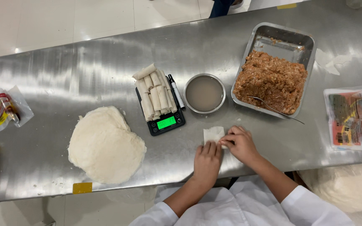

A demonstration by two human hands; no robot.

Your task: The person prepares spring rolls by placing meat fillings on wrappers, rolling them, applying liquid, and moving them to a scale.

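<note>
head view: both hands' fingers (209,147) seemingly pinch a soft pale wrapper (213,134) on brushed steel table (63,75).

A long steel desk (84,71) runs across the view at a slight slant, its brushed top scuffed and giving back soft, pale glare from light overhead. A small yellow tape patch (82,188) sits at its near edge. Beyond the far edge lies a floor (63,21) of large, glossy cream tiles with thin joints, brightly and evenly lit.
</note>
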